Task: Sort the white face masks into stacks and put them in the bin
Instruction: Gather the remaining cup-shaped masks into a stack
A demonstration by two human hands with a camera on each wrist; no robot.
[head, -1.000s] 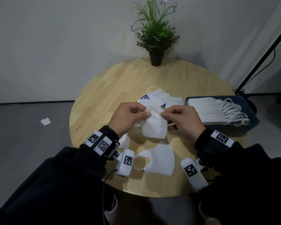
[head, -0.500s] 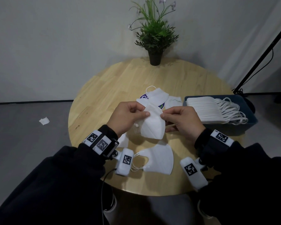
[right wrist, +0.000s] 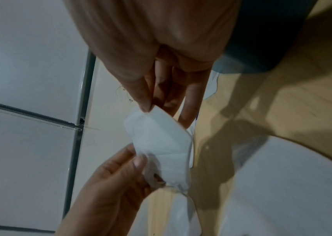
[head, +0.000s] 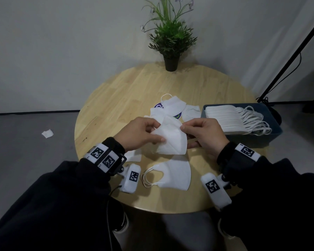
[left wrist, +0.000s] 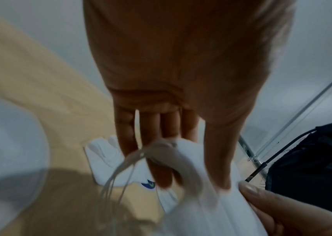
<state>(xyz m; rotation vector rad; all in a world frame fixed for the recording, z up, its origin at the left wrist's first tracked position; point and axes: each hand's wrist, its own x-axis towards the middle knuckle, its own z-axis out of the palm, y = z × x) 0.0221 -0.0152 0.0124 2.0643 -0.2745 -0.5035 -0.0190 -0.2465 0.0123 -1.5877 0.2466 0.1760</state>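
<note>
Folded white face mask (head: pixel 170 139), creased, held above worktop (head: pixel 116 98); left hand (head: pixel 138 134) and right hand (head: pixel 203 133) each pinch an edge.

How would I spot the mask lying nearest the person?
Start at the round wooden table and look to its near edge, between the two wrists. A folded white mask lies flat there, ear loops pointing left, alone, unlike the loose pile farther back.

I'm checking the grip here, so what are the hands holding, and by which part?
One white face mask, held above the table: left hand pinches its left edge, right hand pinches its upper right corner.
</note>
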